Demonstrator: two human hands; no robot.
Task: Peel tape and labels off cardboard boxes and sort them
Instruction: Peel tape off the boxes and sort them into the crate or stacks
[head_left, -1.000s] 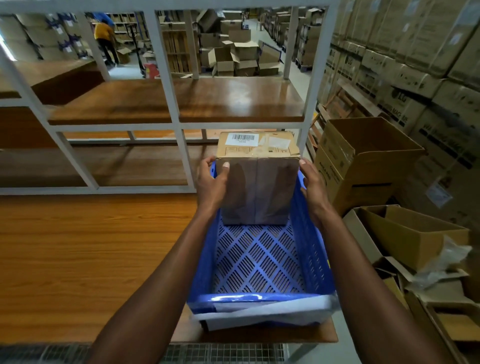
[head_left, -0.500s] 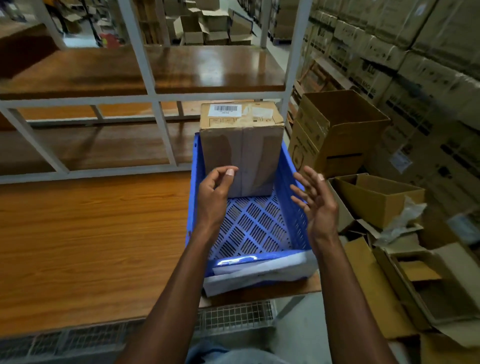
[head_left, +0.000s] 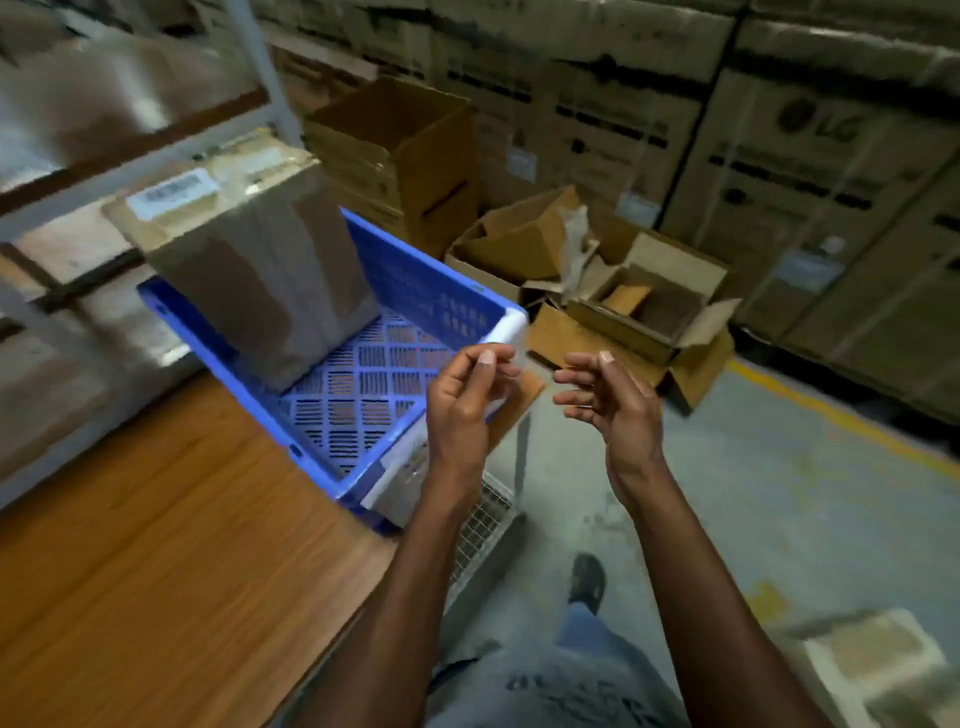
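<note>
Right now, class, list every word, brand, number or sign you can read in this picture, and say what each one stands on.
"LG": brand logo on the large stacked carton at the upper right.
Barcode label on top of the taped box in the blue crate: too blurred to read.
Black print lines and small white labels on the stacked cartons: too blurred to read.

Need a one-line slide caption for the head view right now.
Empty hands, left hand and right hand, hover beside a blue crate holding a taped box.
</note>
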